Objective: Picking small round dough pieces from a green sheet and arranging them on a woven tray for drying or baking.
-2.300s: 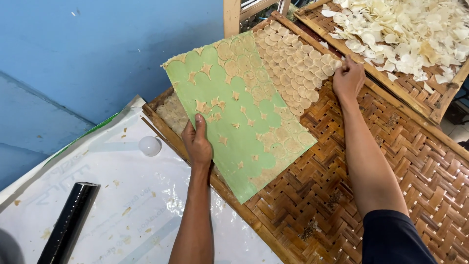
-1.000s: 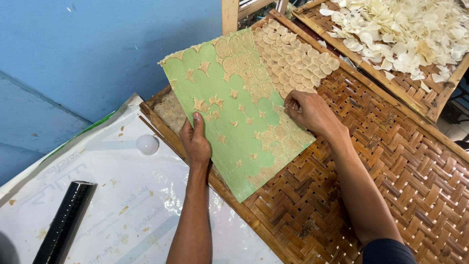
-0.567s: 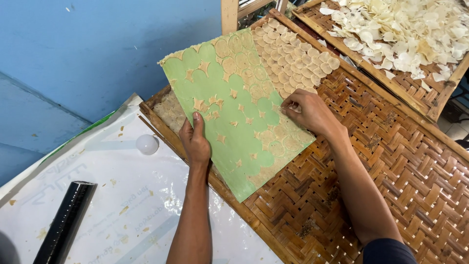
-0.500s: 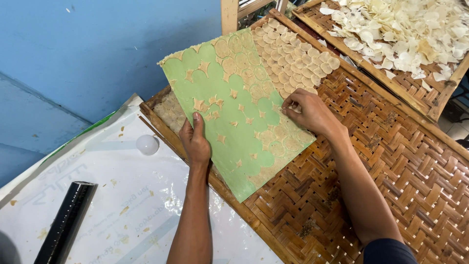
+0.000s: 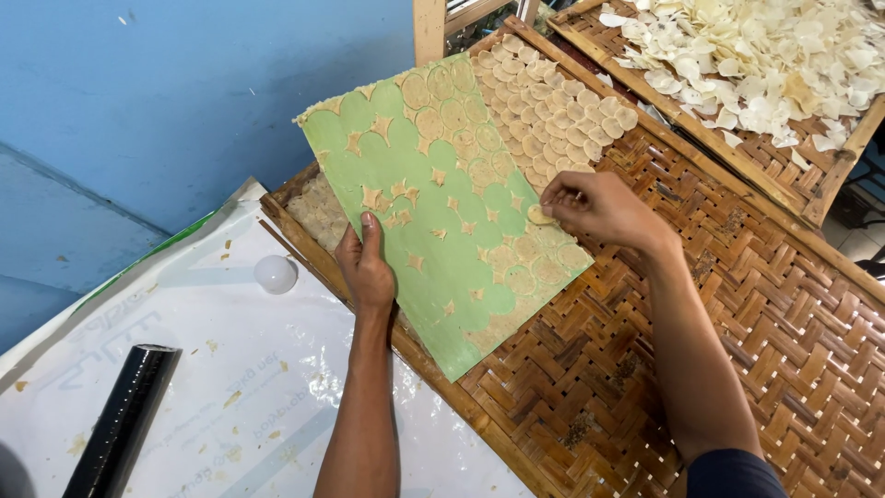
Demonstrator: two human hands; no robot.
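A green sheet (image 5: 433, 221) dotted with thin round dough discs and star-shaped scraps lies tilted across the near-left end of a woven bamboo tray (image 5: 737, 304). The right hand (image 5: 595, 207) rests at the sheet's right edge, its grip pinched on one pale disc (image 5: 539, 216) between thumb and fingertips. The left hand (image 5: 367, 267) grasps the sheet's left edge, thumb on top, fingers underneath. Beyond the sheet, rows of discs (image 5: 553, 101) lie flat on the tray. A second tray (image 5: 834, 184) further back carries a heap of white chips (image 5: 765, 55). Left of the tray, a white plastic cover (image 5: 230, 369) carries a small white ball (image 5: 276, 273) and a black roll (image 5: 120, 424).
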